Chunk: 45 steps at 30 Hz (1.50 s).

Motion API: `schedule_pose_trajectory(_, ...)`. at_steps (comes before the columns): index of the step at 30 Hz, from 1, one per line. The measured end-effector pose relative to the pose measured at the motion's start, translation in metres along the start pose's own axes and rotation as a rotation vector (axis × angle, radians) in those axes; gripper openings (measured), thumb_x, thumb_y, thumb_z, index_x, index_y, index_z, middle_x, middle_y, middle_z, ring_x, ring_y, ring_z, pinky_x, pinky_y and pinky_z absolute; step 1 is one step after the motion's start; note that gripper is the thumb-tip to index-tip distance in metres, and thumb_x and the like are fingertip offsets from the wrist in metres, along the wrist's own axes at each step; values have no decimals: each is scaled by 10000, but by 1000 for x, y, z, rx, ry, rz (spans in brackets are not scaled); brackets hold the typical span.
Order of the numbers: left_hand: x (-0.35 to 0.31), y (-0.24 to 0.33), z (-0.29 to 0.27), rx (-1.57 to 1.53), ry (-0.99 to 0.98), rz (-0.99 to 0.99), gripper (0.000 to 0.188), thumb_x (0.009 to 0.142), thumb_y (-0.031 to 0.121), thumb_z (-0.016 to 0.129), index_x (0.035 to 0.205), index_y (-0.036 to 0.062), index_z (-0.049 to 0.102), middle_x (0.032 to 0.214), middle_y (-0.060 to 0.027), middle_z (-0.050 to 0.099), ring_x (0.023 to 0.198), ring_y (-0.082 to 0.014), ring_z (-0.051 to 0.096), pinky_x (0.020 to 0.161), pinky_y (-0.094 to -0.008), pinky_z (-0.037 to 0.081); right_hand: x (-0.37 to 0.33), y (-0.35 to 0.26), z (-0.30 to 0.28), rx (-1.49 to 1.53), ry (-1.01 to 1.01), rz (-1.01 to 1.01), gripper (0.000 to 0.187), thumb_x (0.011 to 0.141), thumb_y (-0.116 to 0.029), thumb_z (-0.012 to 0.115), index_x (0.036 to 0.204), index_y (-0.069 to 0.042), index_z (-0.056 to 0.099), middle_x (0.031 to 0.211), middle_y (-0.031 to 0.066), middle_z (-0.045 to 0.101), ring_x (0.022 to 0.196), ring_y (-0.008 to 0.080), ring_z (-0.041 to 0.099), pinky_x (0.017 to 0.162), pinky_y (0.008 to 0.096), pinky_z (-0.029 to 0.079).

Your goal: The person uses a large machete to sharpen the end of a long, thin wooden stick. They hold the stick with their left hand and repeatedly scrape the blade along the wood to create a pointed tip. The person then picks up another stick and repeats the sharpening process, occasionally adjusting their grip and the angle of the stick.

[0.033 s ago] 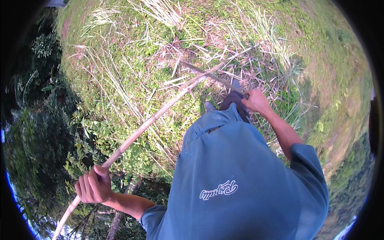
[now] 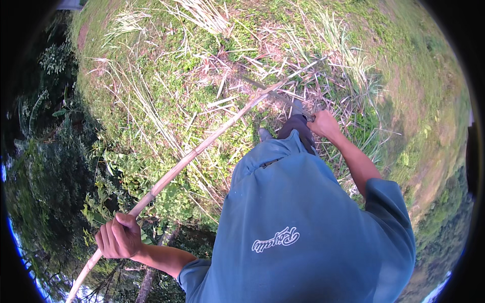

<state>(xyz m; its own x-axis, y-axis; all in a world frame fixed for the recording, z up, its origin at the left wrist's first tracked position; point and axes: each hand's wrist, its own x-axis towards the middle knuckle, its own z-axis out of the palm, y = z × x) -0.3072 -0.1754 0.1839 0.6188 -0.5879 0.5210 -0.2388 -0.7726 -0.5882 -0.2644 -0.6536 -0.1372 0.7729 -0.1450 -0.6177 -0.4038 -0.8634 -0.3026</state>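
Note:
My left hand (image 2: 118,236), at the lower left, is closed around a long pale bamboo pole (image 2: 174,170). The pole slants from the lower left up toward the cut stalks in front of my feet. My right hand (image 2: 324,124) is wrapped around the handle of what looks like a machete, its handle mostly hidden in my fist. Its thin dark blade (image 2: 255,83) points up and left and crosses the pole near the pole's far part. Whether blade and pole touch, I cannot tell.
Split pale strips (image 2: 323,83) litter the grass by my shoe (image 2: 297,107). A bundle of stalks (image 2: 204,15) lies farther off, and long strips (image 2: 146,101) lie to the left. Dark shrubs (image 2: 45,192) edge the left side, with a thin trunk (image 2: 151,272) below.
My right hand and the blade have shifted slightly to the right, and the crossing point with the pole has moved along it. My left hand has hardly moved.

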Motion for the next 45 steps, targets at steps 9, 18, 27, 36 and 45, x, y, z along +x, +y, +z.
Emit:
schedule_pose_trajectory(9, -18, -11, -17, 57, -114, -136, 438, 953, 150, 546, 552, 112, 376, 439, -3, 373, 362, -157, 327, 426, -323, 237, 93, 143, 51, 20, 125, 288, 474, 756, -378, 623, 896, 71, 678, 925, 281, 673, 909, 411, 657, 844, 444, 518)
schedule_pose_trajectory(18, -27, -16, -9, -8, -809, -590, 457, 1002, 432, 462, 702, 99, 557, 425, -9, 490, 338, -120, 447, 361, -337, 312, -23, 8, 25, 6, -7, -224, 378, 763, -347, 670, 942, -14, 684, 844, 238, 675, 833, 409, 662, 796, 474, 535)
schedule_pose_trajectory(27, -9, -21, -1, -239, -1032, -701, 400, 952, 415, 574, 893, 24, 633, 492, -87, 544, 419, -189, 508, 439, -371, 348, 46, 64, 79, 49, 32, 174, 442, 775, -340, 623, 961, 58, 677, 965, 289, 668, 916, 403, 664, 859, 476, 532)
schedule_pose_trajectory(36, -4, 10, 2, -368, -889, -283, 230, 773, 141, 749, 932, 79, 595, 712, -85, 663, 603, -251, 631, 606, -376, 476, -2, -2, 54, 320, 152, -136, 370, 704, -300, 636, 828, 47, 666, 708, 255, 636, 694, 389, 641, 690, 430, 516)
schedule_pose_trajectory(45, -1, 15, 14, -135, -643, -189, 288, 751, 323, 773, 796, 101, 594, 673, -26, 601, 625, -219, 591, 691, -357, 424, -106, -132, -14, 233, -36, -489, 305, 720, -248, 677, 842, 31, 655, 691, 240, 630, 681, 413, 637, 674, 463, 512)
